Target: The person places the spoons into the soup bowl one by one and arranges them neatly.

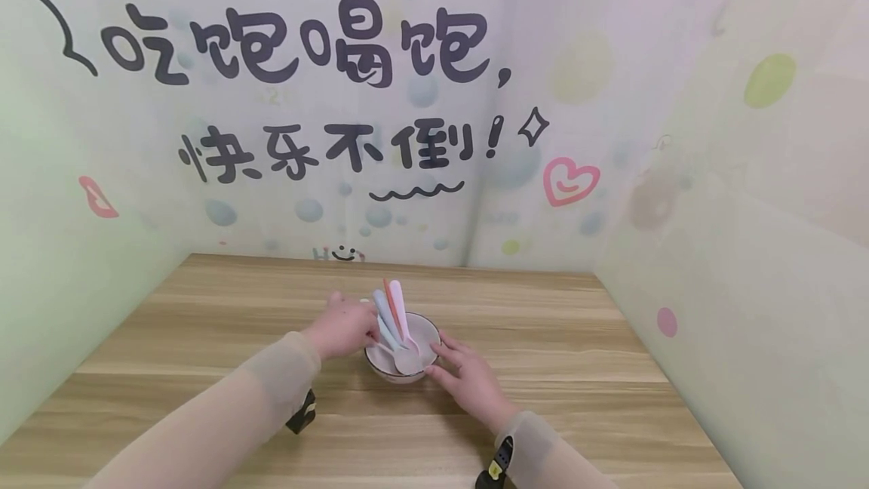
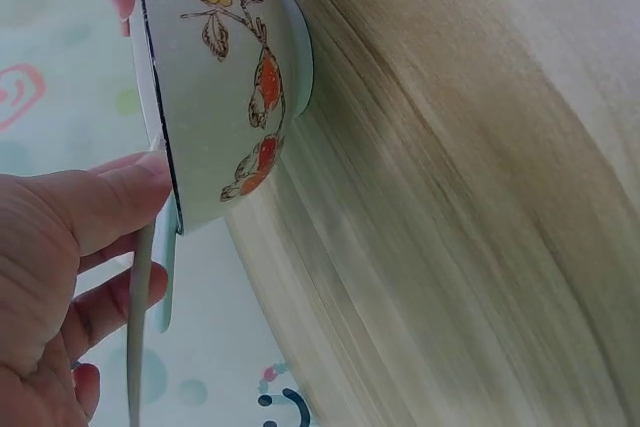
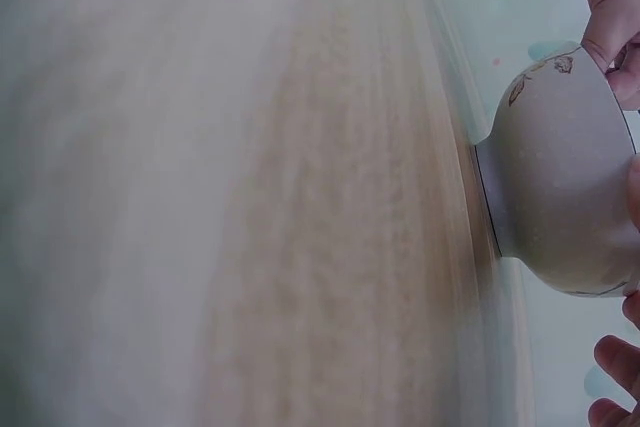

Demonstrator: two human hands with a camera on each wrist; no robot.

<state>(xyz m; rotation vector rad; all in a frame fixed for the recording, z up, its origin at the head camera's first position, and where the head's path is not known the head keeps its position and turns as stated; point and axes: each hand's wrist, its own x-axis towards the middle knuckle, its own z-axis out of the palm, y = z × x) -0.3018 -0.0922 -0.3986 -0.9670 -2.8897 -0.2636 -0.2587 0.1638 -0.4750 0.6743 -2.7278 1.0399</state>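
A white bowl (image 1: 400, 377) with a dark rim and painted fruit branches stands on the wooden table. Several spoons lean in it, among them a pink spoon (image 1: 399, 308), an orange spoon (image 1: 391, 300) and a blue-grey spoon (image 1: 384, 309). At the bowl's left rim, my left hand (image 1: 345, 327) pinches a thin pale spoon handle (image 2: 138, 317) between thumb and fingers. My right hand (image 1: 471, 383) holds the bowl's right side, thumb on the near wall and fingertips at the rim. Only some of its fingers (image 3: 618, 362) appear in the right wrist view.
The wooden table (image 1: 563, 398) meets a printed back wall (image 1: 421, 112) and side walls left and right. Black wrist straps (image 1: 302, 412) show on both forearms.
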